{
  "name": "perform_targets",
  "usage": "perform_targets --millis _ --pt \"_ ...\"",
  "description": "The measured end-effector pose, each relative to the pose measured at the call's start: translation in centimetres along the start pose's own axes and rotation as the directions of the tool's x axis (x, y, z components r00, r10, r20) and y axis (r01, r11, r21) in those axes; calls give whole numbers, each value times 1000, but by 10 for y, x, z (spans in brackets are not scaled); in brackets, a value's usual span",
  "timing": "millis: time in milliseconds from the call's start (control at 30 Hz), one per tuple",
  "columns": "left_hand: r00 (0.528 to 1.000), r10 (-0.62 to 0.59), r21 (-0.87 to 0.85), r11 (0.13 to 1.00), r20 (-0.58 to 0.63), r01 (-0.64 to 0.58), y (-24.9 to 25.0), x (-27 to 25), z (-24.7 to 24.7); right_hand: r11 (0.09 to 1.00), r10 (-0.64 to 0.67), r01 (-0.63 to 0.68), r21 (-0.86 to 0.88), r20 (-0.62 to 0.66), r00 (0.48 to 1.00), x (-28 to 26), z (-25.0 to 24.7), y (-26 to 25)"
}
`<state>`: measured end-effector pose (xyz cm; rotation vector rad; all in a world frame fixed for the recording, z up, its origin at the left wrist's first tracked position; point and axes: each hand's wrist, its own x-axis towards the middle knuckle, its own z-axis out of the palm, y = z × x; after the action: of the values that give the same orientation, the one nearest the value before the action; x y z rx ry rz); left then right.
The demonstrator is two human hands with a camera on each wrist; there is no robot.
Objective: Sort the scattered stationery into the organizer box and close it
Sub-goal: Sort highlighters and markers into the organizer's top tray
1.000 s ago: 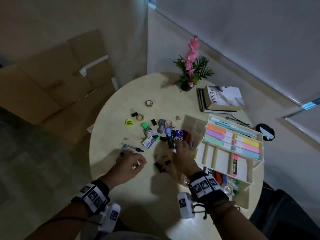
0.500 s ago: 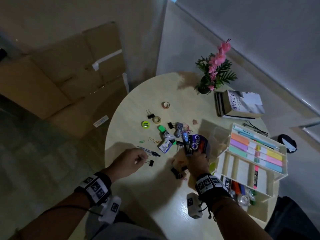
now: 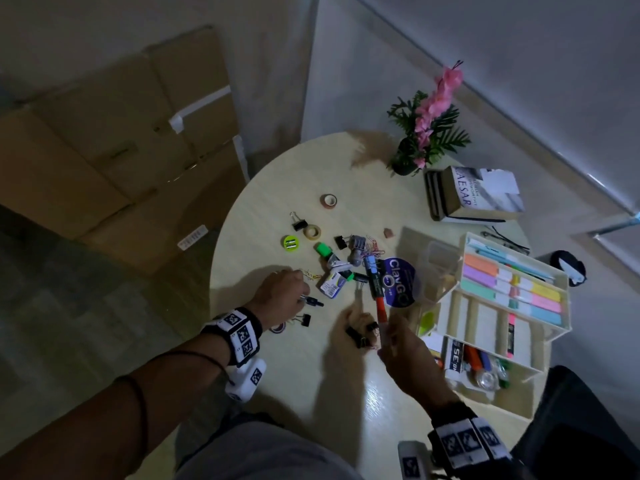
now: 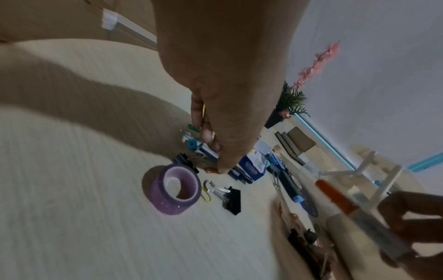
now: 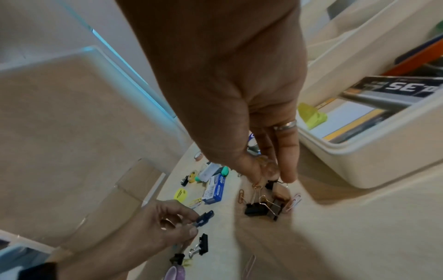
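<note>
Dim room, low contrast, grainy in all 3 views. Worktop [image 3: 311,188] is the brightest patch; floor and boxes [image 3: 114,140] left of it sink into murk. Light seems to come from above and right of worktop: soft broad shadows of both arms fall left across it, plus plant [image 3: 427,133] shadow to its left. No glare. Head view bends at edges, walls curve. Wrist views heavily warped; left hand [image 4: 227,75] and right hand [image 5: 227,85] fill frame close up, soft. Pen [image 4: 354,210] in right hand motion-blurred; far things smeared.
</note>
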<state>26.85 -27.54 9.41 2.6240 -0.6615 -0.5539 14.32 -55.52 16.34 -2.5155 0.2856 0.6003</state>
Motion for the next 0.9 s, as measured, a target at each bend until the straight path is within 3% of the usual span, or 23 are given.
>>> perform_targets --millis 233,400,533,733,900 --pt "1000 16 156 988 25 -20 6 11 6 978 -78 111 178 -185 980 -35 -18 7" --pt "1000 -5 135 991 -1 5 8 14 3 986 -102 139 93 -322 941 -40 -58 21" --pt "993 -20 15 1000 -117 22 16 15 -6 991 -87 121 50 -440 894 -32 -110 47" --pt "939 51 -193 974 -339 -122 65 26 -36 992 -114 120 -25 -536 837 -9 -184 95" --pt "916 76 -300 931 -393 -206 123 46 -60 990 -138 109 -85 -557 819 30 -226 152"
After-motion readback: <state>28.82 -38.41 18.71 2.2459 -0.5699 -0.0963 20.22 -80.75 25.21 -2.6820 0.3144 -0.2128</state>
